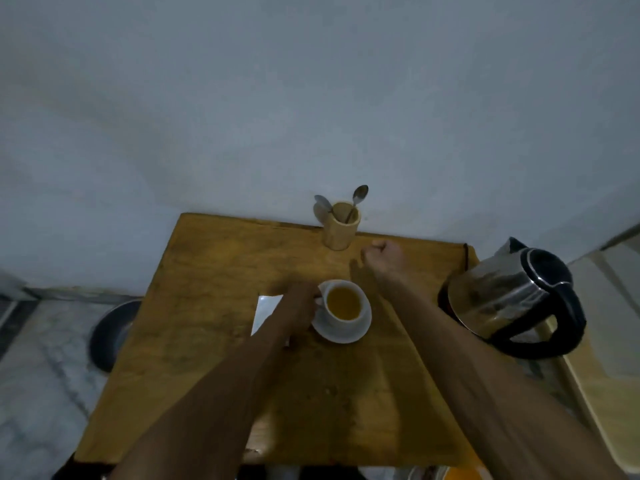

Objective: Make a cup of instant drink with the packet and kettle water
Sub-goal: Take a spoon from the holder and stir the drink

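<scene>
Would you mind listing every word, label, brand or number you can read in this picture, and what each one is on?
No text can be read.
white packet beside the cup: blank where visible, partly hidden by the left hand.
kettle: no readable brand or marking; reflections only.
wooden holder with spoons: unmarked.

Near table (214,375) bare; kettle (512,299) blocks right edge, spoon holder (341,226) rear, cup (344,303) centre

A white cup (341,306) is holding amber drink on a white saucer (343,332), the surface (207,306) is showing mottled yellow-brown, and the kettle (512,299) is gleaming silver and black.
</scene>
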